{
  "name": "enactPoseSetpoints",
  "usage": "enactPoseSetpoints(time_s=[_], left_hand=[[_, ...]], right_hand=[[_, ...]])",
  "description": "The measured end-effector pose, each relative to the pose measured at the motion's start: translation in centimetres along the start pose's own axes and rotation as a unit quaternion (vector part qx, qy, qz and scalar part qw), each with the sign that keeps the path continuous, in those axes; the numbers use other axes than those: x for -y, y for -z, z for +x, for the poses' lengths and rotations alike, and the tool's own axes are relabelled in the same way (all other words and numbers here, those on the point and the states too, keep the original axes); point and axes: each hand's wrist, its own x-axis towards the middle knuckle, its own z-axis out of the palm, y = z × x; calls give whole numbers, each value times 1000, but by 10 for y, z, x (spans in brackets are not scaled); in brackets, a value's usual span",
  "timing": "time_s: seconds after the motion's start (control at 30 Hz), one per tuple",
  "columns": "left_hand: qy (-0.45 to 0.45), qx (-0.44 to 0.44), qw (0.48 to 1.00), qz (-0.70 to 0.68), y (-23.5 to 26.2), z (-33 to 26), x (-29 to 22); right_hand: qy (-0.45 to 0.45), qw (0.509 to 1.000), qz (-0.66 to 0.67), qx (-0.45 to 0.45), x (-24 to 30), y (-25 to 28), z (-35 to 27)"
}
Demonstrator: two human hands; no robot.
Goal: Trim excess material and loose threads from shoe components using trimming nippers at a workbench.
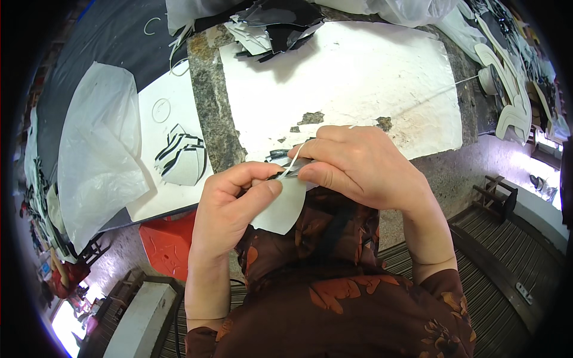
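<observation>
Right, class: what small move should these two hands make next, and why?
Perhaps guide the narrow white strip along the pale, flat, curved-edged piece: the left hand pinches that piece, and the strip runs up from its fingertips toward the right hand.

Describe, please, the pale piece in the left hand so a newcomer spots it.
From the big white sheet, drop past its near left corner to the left hand. It pinches a pale, rounded piece; unlike the pale stack lying further left, this one is held above patterned clothing.
</observation>
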Motion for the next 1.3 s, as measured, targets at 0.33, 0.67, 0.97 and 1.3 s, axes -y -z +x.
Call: enactPoseSetpoints(time_s=[0.33, 0.67, 0.97, 1.3], left_hand=[[-6, 25, 999, -29, -11, 4, 1], [5, 22, 999, -33, -13, 4, 4], [1, 27, 1000, -2, -13, 3, 2], [0, 24, 999, 37, -16, 7, 5]], right_hand=[[28, 998, 53, 12, -9, -8, 2], [-42, 983, 173, -39, -13, -11, 1], [44, 983, 150, -99, -8, -17, -1], [99, 985, -6, -143, -8, -21, 0]])
